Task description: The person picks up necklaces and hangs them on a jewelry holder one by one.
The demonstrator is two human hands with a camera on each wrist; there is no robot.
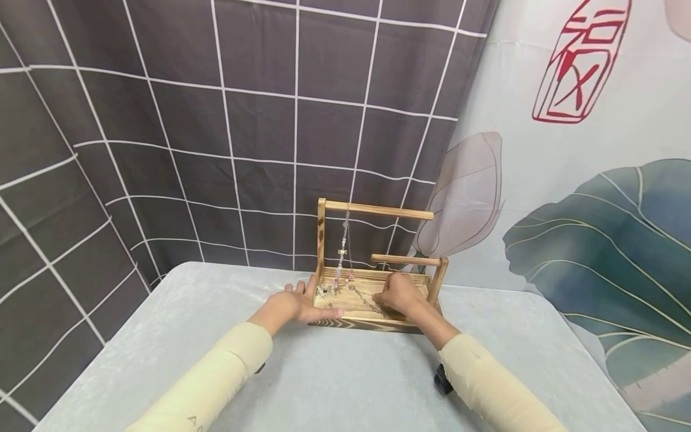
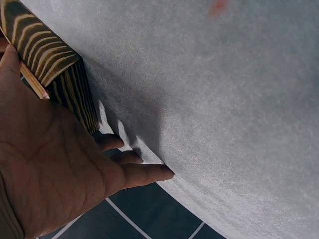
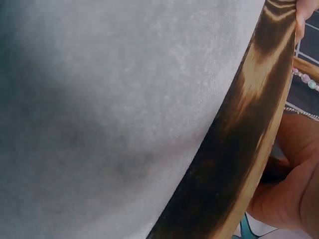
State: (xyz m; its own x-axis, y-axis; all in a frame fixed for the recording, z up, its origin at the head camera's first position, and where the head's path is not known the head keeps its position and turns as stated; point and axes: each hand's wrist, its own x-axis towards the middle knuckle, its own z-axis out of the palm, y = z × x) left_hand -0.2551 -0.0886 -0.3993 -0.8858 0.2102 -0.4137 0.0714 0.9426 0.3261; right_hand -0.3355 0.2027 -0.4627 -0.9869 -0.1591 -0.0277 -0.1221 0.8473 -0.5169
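Observation:
A wooden jewelry stand (image 1: pixel 356 324) with a shallow tray sits at the table's back. My left hand (image 1: pixel 297 305) rests against its left end, thumb on the front rim and the other fingers stretched out, as the left wrist view (image 2: pixel 60 164) also shows. Inside the tray, at its right side, my right hand (image 1: pixel 402 294) has curled fingers at a silver chain (image 1: pixel 363 296); the fingertips are hidden. From the upper bar (image 1: pixel 383 210) hangs a beaded strand (image 1: pixel 342 255) with pink and pale beads. A small heap of silvery jewelry (image 1: pixel 324 291) lies in the tray's left corner.
A lower, shorter bar (image 1: pixel 405 260) stands above my right hand. Pale cloth covers the table (image 1: pixel 345 378). Behind the stand hang a dark gridded curtain (image 1: pixel 259 132) and a white printed cloth (image 1: pixel 518 90).

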